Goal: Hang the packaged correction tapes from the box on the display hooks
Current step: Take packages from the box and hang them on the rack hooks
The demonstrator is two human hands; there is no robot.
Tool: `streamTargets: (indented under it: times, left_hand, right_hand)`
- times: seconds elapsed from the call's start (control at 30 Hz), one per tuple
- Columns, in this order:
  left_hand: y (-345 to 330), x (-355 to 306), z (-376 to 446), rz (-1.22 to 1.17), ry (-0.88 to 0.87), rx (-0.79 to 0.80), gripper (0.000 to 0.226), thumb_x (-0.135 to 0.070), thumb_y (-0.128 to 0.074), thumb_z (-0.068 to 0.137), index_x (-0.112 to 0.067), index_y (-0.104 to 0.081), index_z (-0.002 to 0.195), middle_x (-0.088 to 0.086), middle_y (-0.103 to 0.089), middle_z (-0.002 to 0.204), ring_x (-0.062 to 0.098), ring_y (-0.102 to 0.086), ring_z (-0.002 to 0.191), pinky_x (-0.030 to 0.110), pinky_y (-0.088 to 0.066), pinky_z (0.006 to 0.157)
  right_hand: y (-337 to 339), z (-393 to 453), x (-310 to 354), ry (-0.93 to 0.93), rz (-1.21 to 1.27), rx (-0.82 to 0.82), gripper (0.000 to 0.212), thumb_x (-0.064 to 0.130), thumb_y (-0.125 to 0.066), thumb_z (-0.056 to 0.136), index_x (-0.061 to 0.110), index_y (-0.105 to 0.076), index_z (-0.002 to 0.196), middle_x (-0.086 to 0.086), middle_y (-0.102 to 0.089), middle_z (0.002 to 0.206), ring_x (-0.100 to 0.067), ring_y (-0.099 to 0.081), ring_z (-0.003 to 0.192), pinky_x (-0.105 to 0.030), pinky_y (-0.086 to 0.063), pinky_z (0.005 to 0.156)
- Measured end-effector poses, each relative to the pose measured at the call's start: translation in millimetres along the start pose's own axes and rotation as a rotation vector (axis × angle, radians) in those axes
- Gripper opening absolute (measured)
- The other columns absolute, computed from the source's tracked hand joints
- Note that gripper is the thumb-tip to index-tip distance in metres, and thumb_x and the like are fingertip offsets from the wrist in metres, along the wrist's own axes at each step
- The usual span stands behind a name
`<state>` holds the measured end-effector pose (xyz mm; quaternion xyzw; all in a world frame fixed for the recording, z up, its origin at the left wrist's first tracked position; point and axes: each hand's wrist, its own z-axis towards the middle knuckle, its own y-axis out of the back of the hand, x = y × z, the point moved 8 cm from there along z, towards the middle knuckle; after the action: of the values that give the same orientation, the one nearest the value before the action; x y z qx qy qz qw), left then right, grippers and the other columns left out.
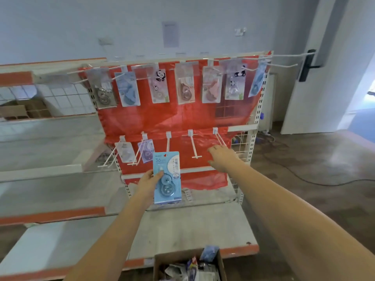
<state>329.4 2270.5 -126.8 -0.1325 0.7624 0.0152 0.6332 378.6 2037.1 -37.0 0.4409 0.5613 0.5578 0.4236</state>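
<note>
One blue "36"-marked correction tape pack (166, 177) in left hand (149, 182).

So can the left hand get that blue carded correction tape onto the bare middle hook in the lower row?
Probably yes. The left hand grips the blue carded correction tape just below the bare white middle hook, with nothing between.
</note>
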Motion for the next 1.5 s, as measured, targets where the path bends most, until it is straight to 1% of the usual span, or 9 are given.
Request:
streamTargets:
  times: [0.07,0.17,0.3,0.43,0.63,0.9,1.1,1.37,1.5]
  left_hand:
    - [-1,15,-15,-0.012,0.011,-0.002,0.021,-0.013,-0.057,0.094,-0.005,-0.057,0.113,0.013,-0.068,0.103,0.028,-0.067,0.087,0.037,-0.059,0.067]
    - [-2,34,-27,0.004,0.030,0.024,0.013,-0.013,-0.056,0.095,-0.008,-0.061,0.106,0.012,-0.069,0.100,0.028,-0.068,0.086,0.041,-0.058,0.073]
    - [1,53,-23,0.063,0.045,0.054,0.023,-0.016,-0.057,0.094,-0.004,-0.060,0.113,0.015,-0.069,0.108,0.030,-0.068,0.092,0.044,-0.057,0.079]
    - [7,79,-7,0.059,0.092,0.045,0.017,-0.017,-0.056,0.095,-0.009,-0.061,0.110,0.011,-0.071,0.101,0.023,-0.070,0.082,0.035,-0.059,0.065]
    - [18,115,37,0.031,0.159,0.018,0.006,-0.016,-0.054,0.096,-0.015,-0.060,0.097,0.005,-0.071,0.093,0.026,-0.067,0.085,0.044,-0.056,0.080]
    - [22,129,121,0.050,0.159,0.054,0.009,-0.021,-0.059,0.093,-0.019,-0.059,0.102,0.010,-0.069,0.108,0.029,-0.067,0.098,0.045,-0.054,0.088]
    - [21,127,169,-0.041,0.119,0.083,0.029,-0.021,-0.057,0.094,-0.013,-0.056,0.121,0.010,-0.068,0.112,0.025,-0.068,0.096,0.031,-0.058,0.069]
    - [19,136,186,-0.048,0.069,0.141,0.030,-0.019,-0.056,0.093,-0.008,-0.056,0.122,0.015,-0.067,0.117,0.033,-0.065,0.106,0.048,-0.052,0.092]
    - [17,134,181,-0.078,0.059,0.136,0.023,-0.019,-0.058,0.091,-0.012,-0.059,0.113,0.011,-0.069,0.113,0.030,-0.066,0.103,0.046,-0.053,0.091]
  right_hand:
    - [-12,-14,4,0.014,0.007,0.004,0.050,0.029,-0.046,0.098,0.013,-0.034,0.143,-0.010,-0.038,0.146,-0.029,-0.035,0.134,-0.045,-0.032,0.110]
    - [-34,-30,10,0.031,0.010,0.040,0.047,0.026,-0.044,0.098,0.013,-0.035,0.142,-0.009,-0.039,0.145,-0.029,-0.036,0.132,-0.044,-0.034,0.108]
    - [-69,-33,16,0.031,0.024,0.088,0.044,0.021,-0.041,0.098,0.012,-0.037,0.141,-0.010,-0.041,0.143,-0.030,-0.039,0.129,-0.043,-0.037,0.104]
    - [-107,-23,22,0.017,0.015,0.174,0.047,0.027,-0.042,0.099,0.011,-0.033,0.142,-0.010,-0.039,0.145,-0.029,-0.036,0.132,-0.043,-0.033,0.107]
    - [-160,11,30,0.015,0.032,0.239,0.046,0.028,-0.041,0.100,0.014,-0.034,0.142,-0.009,-0.039,0.145,-0.029,-0.035,0.133,-0.041,-0.033,0.107]
    - [-214,61,38,-0.019,0.045,0.295,0.046,0.030,-0.039,0.101,0.016,-0.032,0.144,-0.006,-0.035,0.148,-0.026,-0.033,0.135,-0.040,-0.033,0.106]
    - [-238,94,51,-0.010,0.058,0.305,0.046,0.030,-0.040,0.100,0.016,-0.032,0.143,-0.006,-0.036,0.146,-0.026,-0.033,0.134,-0.039,-0.033,0.108]
    - [-270,112,70,0.018,0.078,0.347,0.046,0.032,-0.040,0.100,0.017,-0.033,0.143,-0.005,-0.036,0.147,-0.025,-0.033,0.135,-0.037,-0.032,0.107]
    - [-280,115,70,0.009,0.080,0.377,0.046,0.032,-0.040,0.100,0.017,-0.034,0.142,-0.005,-0.038,0.146,-0.025,-0.035,0.133,-0.037,-0.033,0.106]
